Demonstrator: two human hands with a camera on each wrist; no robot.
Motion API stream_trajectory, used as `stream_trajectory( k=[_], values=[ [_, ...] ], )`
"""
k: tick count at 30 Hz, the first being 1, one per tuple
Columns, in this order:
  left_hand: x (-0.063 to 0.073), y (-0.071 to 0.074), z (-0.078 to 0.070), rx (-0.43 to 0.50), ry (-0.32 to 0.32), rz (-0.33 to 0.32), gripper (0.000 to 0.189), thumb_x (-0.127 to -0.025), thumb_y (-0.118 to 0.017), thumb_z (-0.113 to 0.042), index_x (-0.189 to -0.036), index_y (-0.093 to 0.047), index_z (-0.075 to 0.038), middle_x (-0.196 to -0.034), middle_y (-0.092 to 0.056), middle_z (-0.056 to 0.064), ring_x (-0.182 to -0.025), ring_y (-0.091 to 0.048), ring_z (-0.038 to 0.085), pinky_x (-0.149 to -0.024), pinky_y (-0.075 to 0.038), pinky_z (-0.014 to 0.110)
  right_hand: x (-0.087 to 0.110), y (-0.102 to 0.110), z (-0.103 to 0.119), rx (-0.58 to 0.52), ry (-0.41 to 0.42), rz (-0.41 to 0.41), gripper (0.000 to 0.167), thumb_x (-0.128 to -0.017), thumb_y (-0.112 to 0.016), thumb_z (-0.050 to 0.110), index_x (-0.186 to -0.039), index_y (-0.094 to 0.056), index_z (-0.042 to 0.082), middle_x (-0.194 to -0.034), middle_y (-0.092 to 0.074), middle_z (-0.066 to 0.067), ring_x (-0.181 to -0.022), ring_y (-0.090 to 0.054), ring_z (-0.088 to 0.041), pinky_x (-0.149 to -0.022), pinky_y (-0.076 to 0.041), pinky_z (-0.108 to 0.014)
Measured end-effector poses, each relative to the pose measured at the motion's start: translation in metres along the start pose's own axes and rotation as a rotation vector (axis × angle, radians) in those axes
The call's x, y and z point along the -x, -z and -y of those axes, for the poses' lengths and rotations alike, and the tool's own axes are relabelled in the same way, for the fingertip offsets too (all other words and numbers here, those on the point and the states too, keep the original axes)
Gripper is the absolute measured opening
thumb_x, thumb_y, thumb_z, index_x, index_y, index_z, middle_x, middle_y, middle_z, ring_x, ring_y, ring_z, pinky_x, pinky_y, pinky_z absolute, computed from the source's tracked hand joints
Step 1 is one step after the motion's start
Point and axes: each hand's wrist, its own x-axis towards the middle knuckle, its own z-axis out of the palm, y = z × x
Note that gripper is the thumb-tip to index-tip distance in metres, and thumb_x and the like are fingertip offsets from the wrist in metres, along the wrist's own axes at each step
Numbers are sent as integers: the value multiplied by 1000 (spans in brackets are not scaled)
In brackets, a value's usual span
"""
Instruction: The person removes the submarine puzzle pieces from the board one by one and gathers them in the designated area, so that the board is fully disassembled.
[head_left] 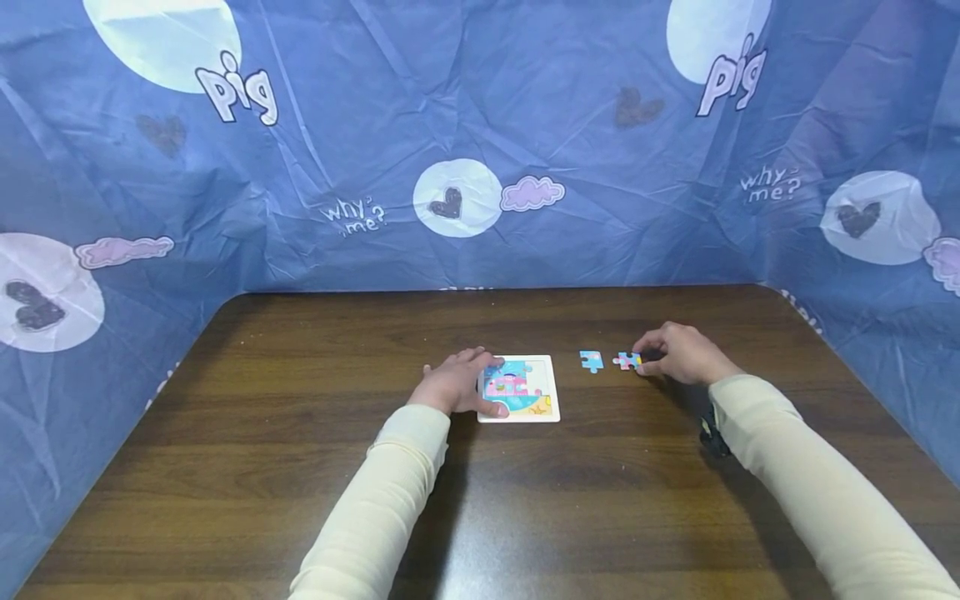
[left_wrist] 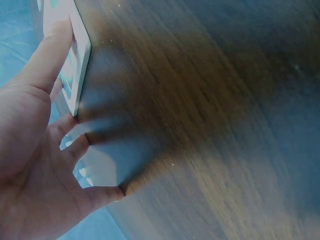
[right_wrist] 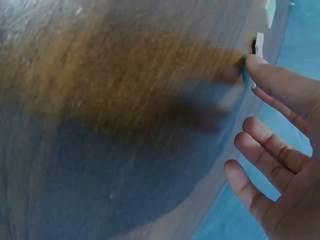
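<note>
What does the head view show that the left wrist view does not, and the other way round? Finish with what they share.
Head view only: the right hand, two loose pieces and both sleeves.

Left wrist view only: the palm side of the left hand; the head view shows its back.

Both: the left hand touching the board, the wooden table and the blue cloth.

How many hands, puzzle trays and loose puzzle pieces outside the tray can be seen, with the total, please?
Hands (left hand, right hand): 2
Puzzle tray: 1
Loose puzzle pieces (blue piece, pink-and-blue piece): 2
Total: 5
</note>
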Motion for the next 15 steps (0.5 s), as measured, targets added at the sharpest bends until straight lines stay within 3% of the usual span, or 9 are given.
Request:
stream_trajectory(
  k=[15],
  values=[
    [-2,-2,2,-21,0,2,84,-84,-83,-43,-155,-42,-24,-167,-26,8,-153,-22,36,-115,-16,73,-4,0,-3,37,11,12,28,-85,-82,17,-109,-75,4,-105,-72,-15,-105,-61,-40,-92,-48,-57]
  ],
)
